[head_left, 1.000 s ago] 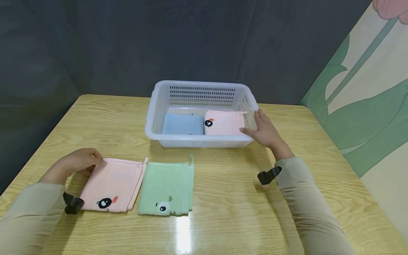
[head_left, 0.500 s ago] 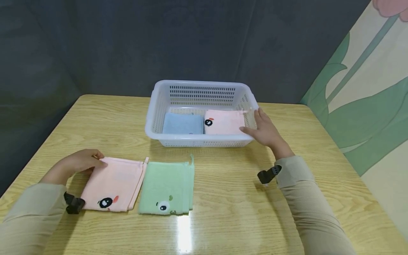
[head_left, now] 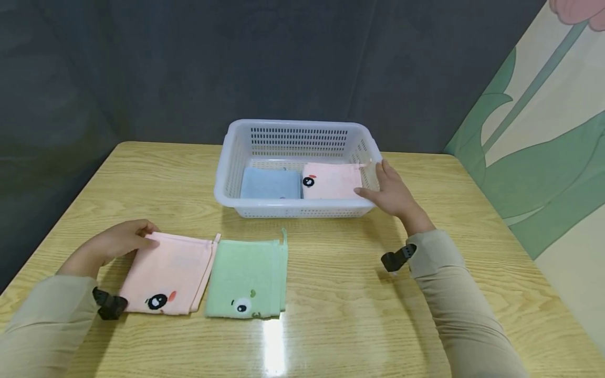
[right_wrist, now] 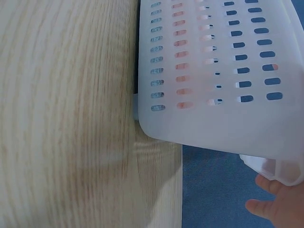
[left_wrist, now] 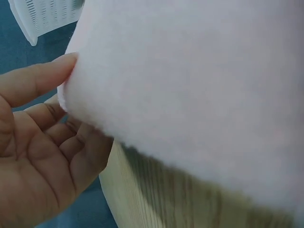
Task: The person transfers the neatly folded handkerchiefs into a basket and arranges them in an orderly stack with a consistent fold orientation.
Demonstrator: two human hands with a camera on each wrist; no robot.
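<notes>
A folded pink towel (head_left: 172,268) with an embroidered eye lies on the table at the left. My left hand (head_left: 118,241) pinches its far left corner, thumb on top and fingers beneath; in the left wrist view the thumb (left_wrist: 45,78) presses the cloth (left_wrist: 190,95). A folded green towel (head_left: 246,273) lies just right of it. At the back stands a white perforated basket (head_left: 302,203), holding a blue towel (head_left: 271,182) and another pink towel (head_left: 333,179) side by side. My right hand (head_left: 394,194) grips the basket's right front rim, thumb over the inside.
The wooden table (head_left: 354,315) reaches back to a dark curtain (head_left: 293,63). A wall with a painted flower (head_left: 543,131) borders the right side. Black wrist cameras sit at both cuffs.
My left hand has shifted very slightly right at the pink towel's corner, with its thumb further onto the cloth. The right hand and basket look still.
</notes>
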